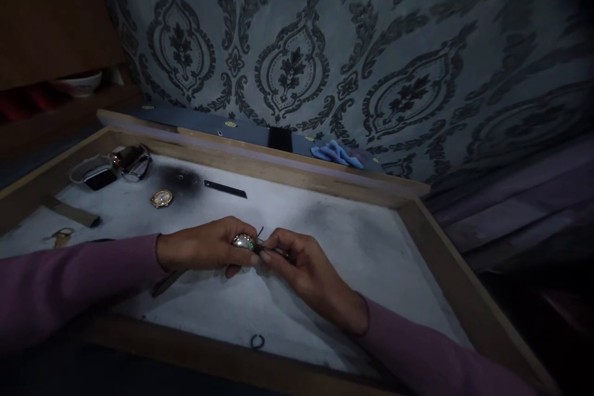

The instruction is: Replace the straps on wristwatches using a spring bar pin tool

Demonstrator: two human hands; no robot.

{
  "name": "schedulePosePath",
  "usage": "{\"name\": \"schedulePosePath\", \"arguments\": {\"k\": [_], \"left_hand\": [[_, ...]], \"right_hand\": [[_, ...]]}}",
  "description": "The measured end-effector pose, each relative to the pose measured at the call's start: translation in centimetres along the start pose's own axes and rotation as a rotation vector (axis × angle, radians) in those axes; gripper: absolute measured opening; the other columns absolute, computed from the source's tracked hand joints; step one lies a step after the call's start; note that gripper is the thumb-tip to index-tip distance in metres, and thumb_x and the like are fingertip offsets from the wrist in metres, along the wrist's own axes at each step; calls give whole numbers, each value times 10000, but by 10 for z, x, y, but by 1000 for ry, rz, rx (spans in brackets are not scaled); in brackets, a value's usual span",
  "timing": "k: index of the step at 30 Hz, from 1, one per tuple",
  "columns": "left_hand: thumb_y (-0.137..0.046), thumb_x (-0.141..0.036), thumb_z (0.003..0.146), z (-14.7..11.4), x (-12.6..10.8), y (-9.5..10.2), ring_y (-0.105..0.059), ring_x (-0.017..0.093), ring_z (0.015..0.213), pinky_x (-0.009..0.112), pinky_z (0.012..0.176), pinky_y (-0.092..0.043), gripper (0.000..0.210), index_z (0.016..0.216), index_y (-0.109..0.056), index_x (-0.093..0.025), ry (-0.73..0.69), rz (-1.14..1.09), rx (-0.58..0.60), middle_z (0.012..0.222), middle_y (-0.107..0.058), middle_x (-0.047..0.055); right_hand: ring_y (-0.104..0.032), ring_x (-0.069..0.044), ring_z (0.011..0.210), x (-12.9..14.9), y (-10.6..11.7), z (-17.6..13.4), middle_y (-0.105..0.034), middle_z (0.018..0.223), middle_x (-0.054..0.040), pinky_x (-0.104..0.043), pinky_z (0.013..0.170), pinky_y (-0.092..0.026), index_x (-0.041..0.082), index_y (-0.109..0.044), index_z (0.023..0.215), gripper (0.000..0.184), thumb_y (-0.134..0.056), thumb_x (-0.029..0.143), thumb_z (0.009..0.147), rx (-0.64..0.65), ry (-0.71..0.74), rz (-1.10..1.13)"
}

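Note:
Near the middle of the tray, my left hand (pixel 211 244) is closed round a wristwatch (pixel 244 241) with a round, shiny case. My right hand (pixel 306 266) meets it at the case's right edge, fingers pinched on a thin dark item (pixel 283 253). The fingers cover most of that item, so whether it is a tool or part of the strap is unclear. A short dark strand (pixel 260 232) sticks up between the hands. Below my left wrist lies a dark strap-like strip (pixel 167 283). A gold watch head (pixel 161 198) rests farther back.
The wooden-framed tray (pixel 413 216) has raised edges all round. Inside are a black blade-like strip (pixel 226 189), a smartwatch (pixel 97 178), another watch (pixel 137 164), an olive strap (pixel 72 211) and a small black ring (pixel 257 341). Behind the rim lies a blue cloth (pixel 336 153).

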State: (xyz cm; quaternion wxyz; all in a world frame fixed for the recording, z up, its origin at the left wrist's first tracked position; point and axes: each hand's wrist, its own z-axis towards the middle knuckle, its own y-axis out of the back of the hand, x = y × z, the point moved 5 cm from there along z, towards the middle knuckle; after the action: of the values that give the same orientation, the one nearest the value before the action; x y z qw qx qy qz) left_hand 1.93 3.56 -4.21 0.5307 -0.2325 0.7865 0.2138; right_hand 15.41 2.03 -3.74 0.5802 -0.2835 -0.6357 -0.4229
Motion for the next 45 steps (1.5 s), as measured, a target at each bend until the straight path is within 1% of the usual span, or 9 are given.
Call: {"name": "schedulePosePath", "arguments": {"k": [5, 13, 19, 23, 27, 33, 37, 41, 45], "left_hand": [[-603, -395, 812, -2, -1, -1, -395, 82, 482, 218, 488, -282, 233, 786, -584, -165, -11, 15, -23, 516, -478, -75], [-580, -348, 821, -3, -4, -3, -391, 80, 480, 216, 492, -297, 201, 747, -544, -164, -34, 11, -41, 509, -458, -78], [-563, -307, 817, -3, -1, -2, -398, 81, 473, 212, 475, -294, 164, 769, -564, -150, -66, 26, -51, 504, -472, -70], [-552, -293, 810, -2, 1, -2, -385, 81, 451, 212, 462, -283, 156, 799, -591, -143, -48, 25, -64, 482, -467, -73], [-543, -268, 793, -2, -1, -3, -363, 79, 434, 211, 453, -265, 137, 787, -604, -145, -32, 5, -69, 461, -451, -77], [-547, -299, 791, -1, -1, -2, -350, 76, 423, 208, 449, -257, 161, 788, -615, -153, -22, -20, -64, 458, -447, -81], [-563, -312, 799, -1, 0, -1, -353, 73, 420, 206, 443, -264, 170, 806, -623, -153, -28, -31, -50, 468, -448, -83], [-562, -311, 810, -2, 0, 0, -358, 73, 431, 206, 447, -265, 161, 787, -599, -156, -38, -23, -41, 479, -456, -82], [-597, -324, 789, -2, -1, -1, -383, 79, 459, 209, 459, -278, 174, 733, -549, -166, -57, 0, -16, 504, -457, -80]], "right_hand": [[-513, -121, 599, 1, -2, -1, -581, 663, 10, -242, 555, -393, 185, -576, 758, 152, -567, 267, 885, 0, 17, -73], [-438, -111, 556, 13, -3, -5, -495, 623, 27, -233, 521, -343, 190, -524, 730, 221, -458, 201, 941, -59, 114, -346], [-430, -103, 540, 16, -6, -6, -472, 620, 29, -223, 512, -336, 195, -471, 706, 251, -428, 180, 952, -52, 164, -402], [-418, -99, 528, 16, -7, -6, -451, 609, 37, -220, 507, -332, 196, -451, 707, 256, -407, 184, 959, -40, 177, -414], [-438, -104, 538, 14, -7, -5, -480, 617, 29, -227, 514, -338, 190, -475, 723, 243, -403, 192, 955, -46, 189, -437], [-452, -103, 527, 15, -5, -5, -496, 602, 30, -221, 501, -343, 177, -537, 730, 252, -428, 207, 956, -60, 180, -439], [-490, -110, 539, 16, -3, -3, -559, 621, 21, -225, 519, -376, 172, -584, 773, 177, -493, 191, 923, -86, 202, -412], [-577, -138, 639, 10, -2, -2, -653, 729, -19, -247, 591, -436, 168, -624, 849, 112, -527, 196, 899, -120, 169, -308], [-585, -144, 658, 1, -2, -2, -651, 732, -21, -254, 602, -448, 166, -637, 840, 116, -555, 234, 887, -100, 88, -149]]}}
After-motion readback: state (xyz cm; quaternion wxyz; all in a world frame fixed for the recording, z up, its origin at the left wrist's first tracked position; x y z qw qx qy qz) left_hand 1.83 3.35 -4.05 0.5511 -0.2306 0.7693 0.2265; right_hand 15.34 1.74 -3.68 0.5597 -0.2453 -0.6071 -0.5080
